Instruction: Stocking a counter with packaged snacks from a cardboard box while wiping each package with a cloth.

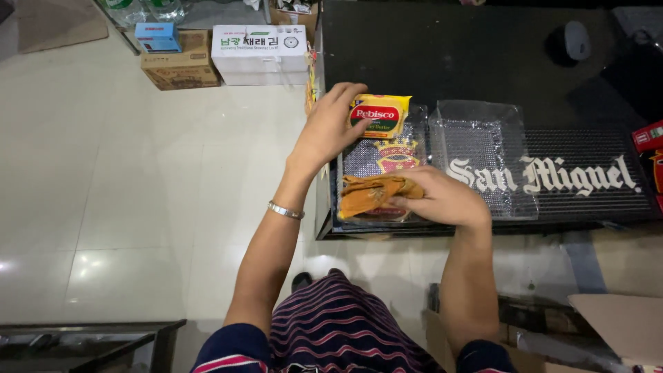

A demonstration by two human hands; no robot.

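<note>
Left hand (330, 128): fingers (349, 92) curled over the top edge of one yellow snack packet (382, 115), gripping it; the packet lay at the far end of a clear plastic tray (414, 138). Right hand (442, 197): fingers closed around a bunch of orange wrappers (369, 195), held over the near end of the same tray; count of wrappers could not be told. A silver bracelet (286, 210) sat on the left wrist.

A second clear plastic tray (480, 155) stood just beside the first, to its right, with nothing visible inside. Both trays, two in all, rested on a black rubber mat (587, 176) on the dark worktop (449, 55).

On the tiled floor (103, 193) beyond: one brown carton (181, 65), one white carton (260, 52), one small blue box (157, 36) on top of the brown carton.
</note>
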